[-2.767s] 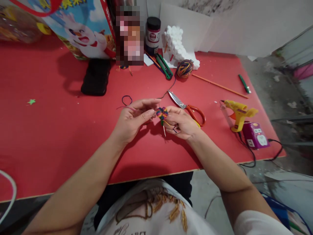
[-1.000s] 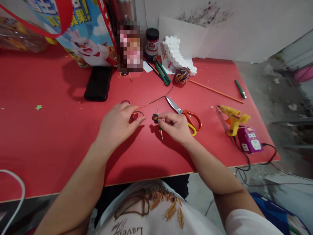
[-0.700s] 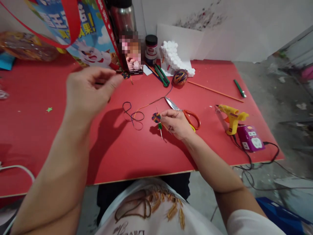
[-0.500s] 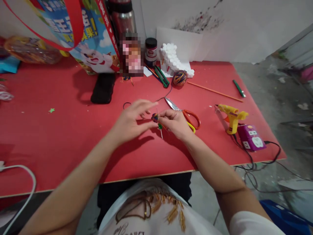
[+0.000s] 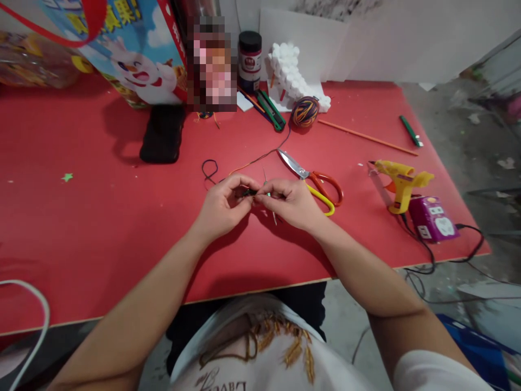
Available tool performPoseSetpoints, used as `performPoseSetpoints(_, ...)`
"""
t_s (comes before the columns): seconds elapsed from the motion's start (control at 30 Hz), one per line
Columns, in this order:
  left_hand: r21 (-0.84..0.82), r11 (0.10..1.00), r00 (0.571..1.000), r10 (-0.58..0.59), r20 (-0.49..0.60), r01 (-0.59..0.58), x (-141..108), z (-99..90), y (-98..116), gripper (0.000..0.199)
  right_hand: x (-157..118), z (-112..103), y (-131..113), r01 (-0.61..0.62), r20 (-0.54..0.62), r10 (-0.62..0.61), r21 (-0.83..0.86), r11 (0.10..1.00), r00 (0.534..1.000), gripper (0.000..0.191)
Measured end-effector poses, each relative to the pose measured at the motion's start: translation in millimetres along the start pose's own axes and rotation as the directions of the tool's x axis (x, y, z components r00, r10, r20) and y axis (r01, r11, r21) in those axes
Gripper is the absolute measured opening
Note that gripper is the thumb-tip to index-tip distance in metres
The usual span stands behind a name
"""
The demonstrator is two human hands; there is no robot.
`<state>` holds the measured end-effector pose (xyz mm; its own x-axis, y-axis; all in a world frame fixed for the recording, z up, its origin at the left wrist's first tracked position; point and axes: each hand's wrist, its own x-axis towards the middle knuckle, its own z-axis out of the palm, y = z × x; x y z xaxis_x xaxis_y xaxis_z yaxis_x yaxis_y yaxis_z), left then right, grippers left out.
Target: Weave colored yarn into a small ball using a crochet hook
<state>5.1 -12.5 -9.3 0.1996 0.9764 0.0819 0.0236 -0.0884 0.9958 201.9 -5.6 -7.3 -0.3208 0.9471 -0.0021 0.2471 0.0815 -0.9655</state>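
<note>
My left hand [image 5: 223, 210] has its thumb and fingers closed on a small dark piece of multicoloured yarn work [image 5: 249, 192], mostly hidden by the fingers. Close against it, my right hand [image 5: 292, 205] pinches the edge of the same piece. A thin metal crochet hook [image 5: 274, 218] with a green grip sticks out above and below the right fingers. From the left hand a yarn strand [image 5: 260, 158] runs over the table to a multicoloured yarn ball [image 5: 305, 112]. Scissors [image 5: 299, 169] with red and yellow handles lie just beyond my right hand.
On the red table [image 5: 122, 228] are a black phone [image 5: 163, 133], a green cutter [image 5: 272, 111], an orange stick [image 5: 366, 137] and a yellow glue gun [image 5: 401, 182] by a purple power block [image 5: 433, 218]. A jar [image 5: 249, 61] and a white bumpy model [image 5: 295, 73] stand behind.
My left hand has gone from spread fingers to closed on the yarn piece, meeting the right hand. The view has tipped downward a little.
</note>
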Motion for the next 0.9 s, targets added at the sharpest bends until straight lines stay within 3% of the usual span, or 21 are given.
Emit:
performPoseSetpoints(0.27,-0.221,0.953,0.978,-0.199,0.055,0.206,-2,4.2,9,0.029,-1,0,-3,-0.023,-0.027,0.025,0.068,0.997,0.999,0.016)
performPoseSetpoints(0.43,-0.158,0.977,0.989,-0.15,-0.011,0.146,-2,4.0,10,0.008,-2,2,-3,0.011,-0.031,-0.008,0.082,0.997,0.999,0.019)
performPoseSetpoints(0.53,-0.031,0.996,0.994,-0.09,-0.063,0.088,-1,1.1,5,0.017,-3,4,-3,0.053,-0.037,-0.053,0.018,0.998,0.998,0.018)
performPoseSetpoints(0.67,-0.077,0.994,0.996,-0.077,-0.044,0.074,-1,-2.7,-1,0.004,-3,4,-1,0.098,-0.056,-0.1,-0.038,0.994,0.993,0.015)
performPoseSetpoints(0.9,0.06,0.996,0.995,0.064,-0.071,-0.06,-1,-1.0,-1,0.03,1,2,-1,0.004,-0.074,0.0,0.052,0.999,0.997,0.016)
